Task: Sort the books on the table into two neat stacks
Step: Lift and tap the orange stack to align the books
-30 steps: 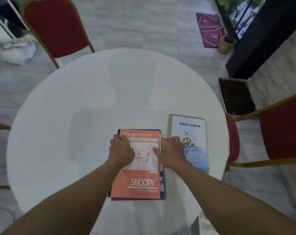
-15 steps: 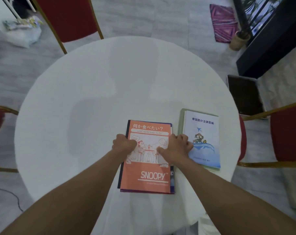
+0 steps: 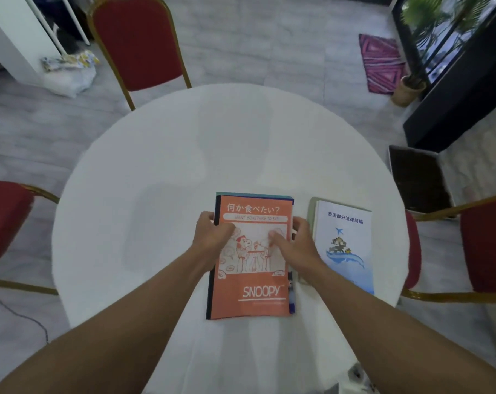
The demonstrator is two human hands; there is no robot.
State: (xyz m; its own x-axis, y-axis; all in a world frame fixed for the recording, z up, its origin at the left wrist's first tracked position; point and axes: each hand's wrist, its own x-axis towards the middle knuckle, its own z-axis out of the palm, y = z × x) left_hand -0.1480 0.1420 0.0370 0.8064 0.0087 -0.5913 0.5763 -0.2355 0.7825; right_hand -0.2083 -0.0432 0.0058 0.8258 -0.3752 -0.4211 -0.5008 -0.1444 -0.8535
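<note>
Both forearms reach in from the near edge. Left hand (image 3: 212,237) and right hand (image 3: 293,243) squeeze the orange Snoopy book (image 3: 252,288) by its sides (fingers curled). White book (image 3: 345,245) lies just right, on the worktop (image 3: 155,194).

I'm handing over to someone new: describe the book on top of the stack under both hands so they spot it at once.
On the round white table, two stacks sit side by side near the front edge. The left hand and right hand rest on the left stack, topped by the orange Snoopy book. Its orange cover with white "SNOOPY" lettering separates it from the white-and-blue book beside it.
</note>
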